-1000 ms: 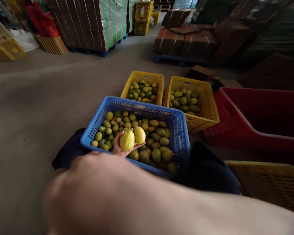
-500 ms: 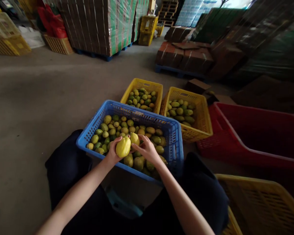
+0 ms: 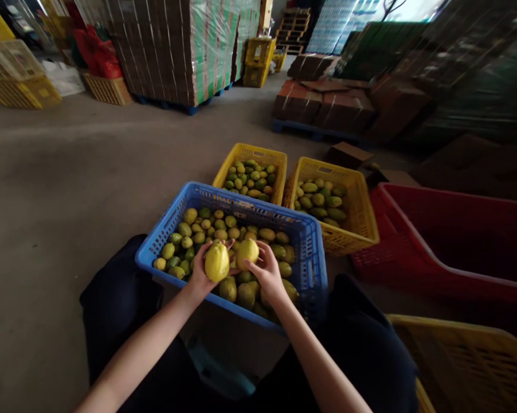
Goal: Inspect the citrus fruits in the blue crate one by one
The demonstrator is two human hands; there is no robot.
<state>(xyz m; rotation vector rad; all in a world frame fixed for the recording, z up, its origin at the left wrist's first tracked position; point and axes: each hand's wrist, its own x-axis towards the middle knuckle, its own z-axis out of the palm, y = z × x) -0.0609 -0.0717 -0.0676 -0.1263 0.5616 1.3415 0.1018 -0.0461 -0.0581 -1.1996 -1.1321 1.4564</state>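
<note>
My left hand [image 3: 201, 274] is wrapped round the larger yellow fruit [image 3: 216, 263], plump, oval and faintly ribbed; its exact kind is unclear. My right hand [image 3: 267, 271] grips a smaller, smoother yellow fruit [image 3: 247, 253] between thumb and fingers. Both fruits are held side by side, a little apart, over a blue plastic crate [image 3: 250, 320]. Inside that crate lie many green and yellow fruits [image 3: 219, 225], with bigger ones towards the near right. My hands and forearms hide part of the pile.
Two yellow crates [image 3: 284, 198] [image 3: 357, 223] of similar fruit stand beyond the blue one. To the right are a large red bin [image 3: 413, 252] and another yellow crate [image 3: 447, 324]. Wrapped carton stacks [image 3: 215, 51] and a low pallet of flat cardboard [image 3: 322, 106] stand farther back on the concrete floor.
The smaller fruit in my right hand has moved right, away from the larger fruit, so a gap now shows between them. The view has tilted up slightly.
</note>
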